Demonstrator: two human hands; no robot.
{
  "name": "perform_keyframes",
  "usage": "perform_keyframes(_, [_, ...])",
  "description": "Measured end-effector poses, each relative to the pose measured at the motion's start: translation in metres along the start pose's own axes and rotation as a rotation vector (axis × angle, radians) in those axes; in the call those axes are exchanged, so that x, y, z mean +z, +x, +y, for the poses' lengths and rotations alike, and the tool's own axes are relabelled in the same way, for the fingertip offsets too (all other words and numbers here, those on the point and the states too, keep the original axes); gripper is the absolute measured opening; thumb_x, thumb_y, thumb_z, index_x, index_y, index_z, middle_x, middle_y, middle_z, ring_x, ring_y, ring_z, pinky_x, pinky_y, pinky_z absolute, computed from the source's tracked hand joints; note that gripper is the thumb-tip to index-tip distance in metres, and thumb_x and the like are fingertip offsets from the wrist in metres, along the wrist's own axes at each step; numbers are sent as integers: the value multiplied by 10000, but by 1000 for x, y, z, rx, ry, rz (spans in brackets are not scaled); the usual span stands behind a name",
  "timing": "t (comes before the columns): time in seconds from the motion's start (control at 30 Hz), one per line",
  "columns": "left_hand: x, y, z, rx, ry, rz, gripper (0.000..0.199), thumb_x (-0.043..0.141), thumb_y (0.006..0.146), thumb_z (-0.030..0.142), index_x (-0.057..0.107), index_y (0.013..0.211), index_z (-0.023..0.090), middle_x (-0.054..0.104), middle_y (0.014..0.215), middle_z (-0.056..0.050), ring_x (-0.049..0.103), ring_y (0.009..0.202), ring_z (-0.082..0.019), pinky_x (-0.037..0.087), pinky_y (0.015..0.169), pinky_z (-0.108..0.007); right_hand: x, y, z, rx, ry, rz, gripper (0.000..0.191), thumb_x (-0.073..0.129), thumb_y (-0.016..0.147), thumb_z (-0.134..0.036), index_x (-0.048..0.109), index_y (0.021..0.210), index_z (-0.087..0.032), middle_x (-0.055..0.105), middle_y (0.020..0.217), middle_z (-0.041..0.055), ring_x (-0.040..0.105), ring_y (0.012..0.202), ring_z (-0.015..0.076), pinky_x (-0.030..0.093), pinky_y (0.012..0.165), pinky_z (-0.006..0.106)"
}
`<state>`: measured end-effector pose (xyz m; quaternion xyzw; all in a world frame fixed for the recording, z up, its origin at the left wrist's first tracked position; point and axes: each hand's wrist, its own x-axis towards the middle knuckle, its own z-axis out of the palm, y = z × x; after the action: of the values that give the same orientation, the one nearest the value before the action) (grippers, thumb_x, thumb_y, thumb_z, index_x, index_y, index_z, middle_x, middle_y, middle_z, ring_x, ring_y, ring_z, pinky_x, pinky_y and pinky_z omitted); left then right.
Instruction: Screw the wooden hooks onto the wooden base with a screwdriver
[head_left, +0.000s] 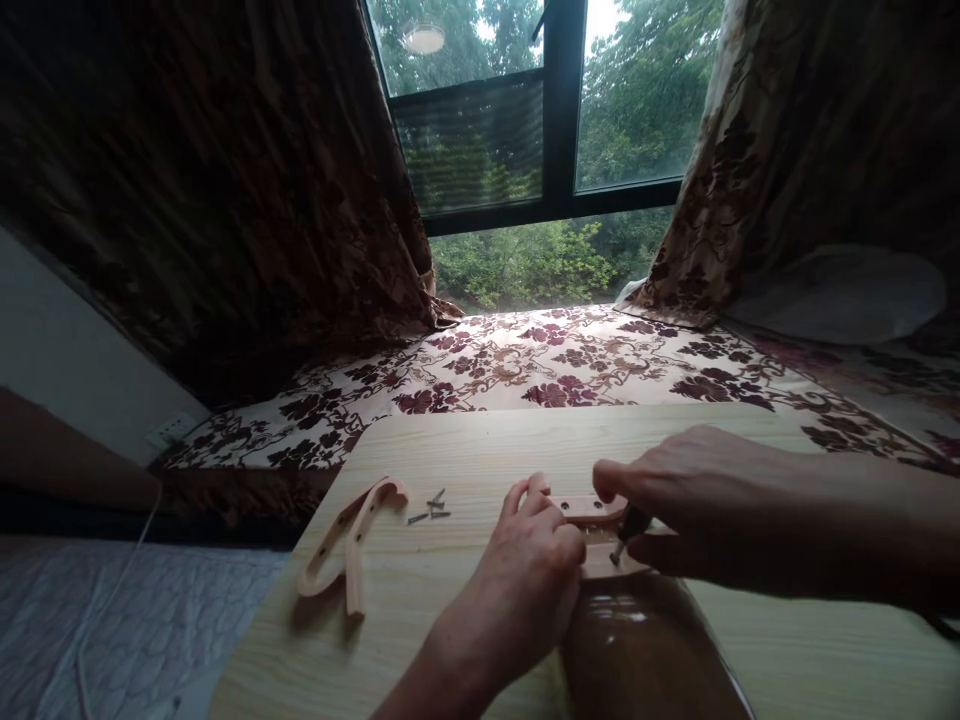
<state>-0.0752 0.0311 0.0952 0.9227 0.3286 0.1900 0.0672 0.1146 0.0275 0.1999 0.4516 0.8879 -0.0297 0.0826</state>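
Note:
My right hand (697, 500) is closed around a screwdriver (632, 527) with a dark handle. Its tip meets a screw hole in the nearer pale wooden strip (596, 568), which lies at the end of a glossy brown board (637, 650). Beyond it is a second wooden strip (589, 508) with dark holes. My left hand (532, 560) grips the left side of these strips, its fingers curled over them; what lies under the palm is hidden. To the left, two curved wooden pieces (356, 560) lie beside several loose screws (431, 512).
All this rests on a light wooden tabletop (420, 620). Behind it a window seat with floral cloth (555, 365) runs under a window (559, 110) between dark curtains (300, 180). A white cable (124, 570) hangs at the left, below a wall socket (174, 430).

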Motion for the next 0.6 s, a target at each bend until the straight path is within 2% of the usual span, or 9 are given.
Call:
perform_keyframes(0.13, [-2,0,2,-8,-10,-11,195,493,845,62,557,754,221,600,827,-7,552,1010,-193,279,1122,-495,-4,1,-4,-103,-12,-79,162,609,746,-46,630,809,-193,700,745,21,656,642,197,252,502,282])
perform_keyframes(0.27, [3,-1,0,-14,-22,-8,186,498,849,66,556,767,222,598,846,-8,535,1045,-199,266,1128,-499,-1,2,-9,-93,25,-86,171,564,781,-26,632,796,-182,699,744,24,648,642,179,271,517,286])
perform_keyframes(0.43, [6,0,0,-18,-23,-12,168,494,875,97,549,767,212,587,837,-8,516,1075,-199,222,1149,-477,4,3,-9,37,-31,-36,113,586,817,-124,615,731,-191,663,621,21,578,507,169,183,456,293])
perform_keyframes(0.6, [0,2,2,-14,-16,-23,170,495,885,112,555,756,205,589,821,-5,540,1023,-184,238,1144,-458,2,3,-5,78,-43,-27,137,545,886,-229,630,787,-188,686,644,50,593,518,184,164,447,287])
